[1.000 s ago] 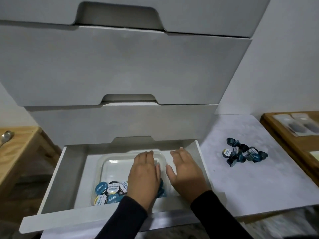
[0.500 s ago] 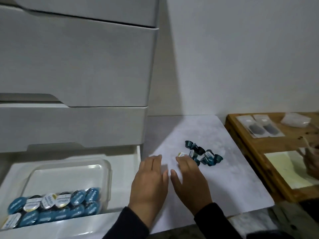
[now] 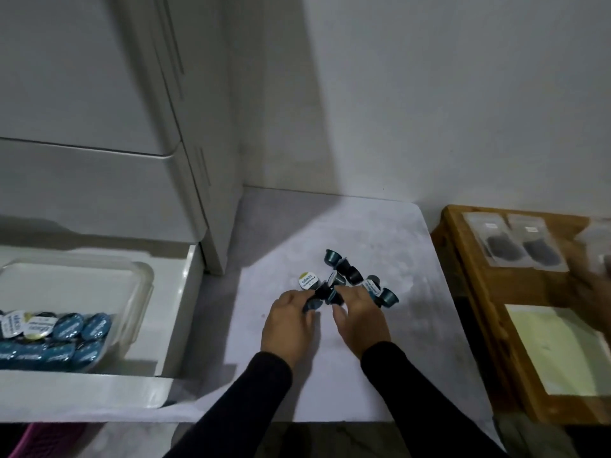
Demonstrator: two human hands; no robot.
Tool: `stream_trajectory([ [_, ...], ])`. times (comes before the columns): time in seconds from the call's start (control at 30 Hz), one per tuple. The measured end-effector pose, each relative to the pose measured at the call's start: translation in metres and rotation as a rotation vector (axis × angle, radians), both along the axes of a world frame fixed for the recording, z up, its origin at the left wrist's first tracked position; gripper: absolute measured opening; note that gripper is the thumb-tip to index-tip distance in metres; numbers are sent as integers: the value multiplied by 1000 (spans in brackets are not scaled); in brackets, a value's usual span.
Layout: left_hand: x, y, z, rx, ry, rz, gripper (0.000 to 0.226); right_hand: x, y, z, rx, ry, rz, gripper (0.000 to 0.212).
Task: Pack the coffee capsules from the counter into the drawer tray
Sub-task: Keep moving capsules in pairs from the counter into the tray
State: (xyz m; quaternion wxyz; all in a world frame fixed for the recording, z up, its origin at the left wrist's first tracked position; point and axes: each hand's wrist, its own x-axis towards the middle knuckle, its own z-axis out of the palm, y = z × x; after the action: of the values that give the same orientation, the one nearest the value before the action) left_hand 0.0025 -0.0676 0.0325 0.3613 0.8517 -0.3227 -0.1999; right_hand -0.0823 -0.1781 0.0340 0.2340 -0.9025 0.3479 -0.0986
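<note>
A small heap of dark teal coffee capsules (image 3: pixel 347 279) lies on the white counter (image 3: pixel 363 226); one shows a white and yellow foil lid (image 3: pixel 309 280). My left hand (image 3: pixel 289 325) has its fingertips against the heap's near-left capsules, and whether it grips one is unclear. My right hand (image 3: pixel 360 322) is spread open, fingers touching the heap's near-right side. At left, the open white drawer (image 3: pixel 185 309) holds a clear plastic tray (image 3: pixel 143 285) with several capsules (image 3: pixel 66 328) lined along its near side.
Shut grey drawer fronts (image 3: pixel 82 94) rise above the open drawer. A wooden table (image 3: pixel 463 259) adjoins the counter on the right, with two packets (image 3: pixel 515 242) and a pale sheet (image 3: pixel 555 352). Another person's blurred hand (image 3: pixel 591 292) hovers over it.
Both my hands left the drawer tray, crossed right onto the counter and reached the capsule heap. The view swung right with them.
</note>
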Motion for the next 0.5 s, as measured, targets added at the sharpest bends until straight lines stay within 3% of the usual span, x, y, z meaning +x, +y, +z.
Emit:
stream_trajectory([
  [0.27,-5,-15,-29,-54,8,181,26,10,-12,-15,80,60,4,22],
  [0.5,-11,-17,-28,-106,106,248,32,1,-13,-14,145,38,-36,12],
])
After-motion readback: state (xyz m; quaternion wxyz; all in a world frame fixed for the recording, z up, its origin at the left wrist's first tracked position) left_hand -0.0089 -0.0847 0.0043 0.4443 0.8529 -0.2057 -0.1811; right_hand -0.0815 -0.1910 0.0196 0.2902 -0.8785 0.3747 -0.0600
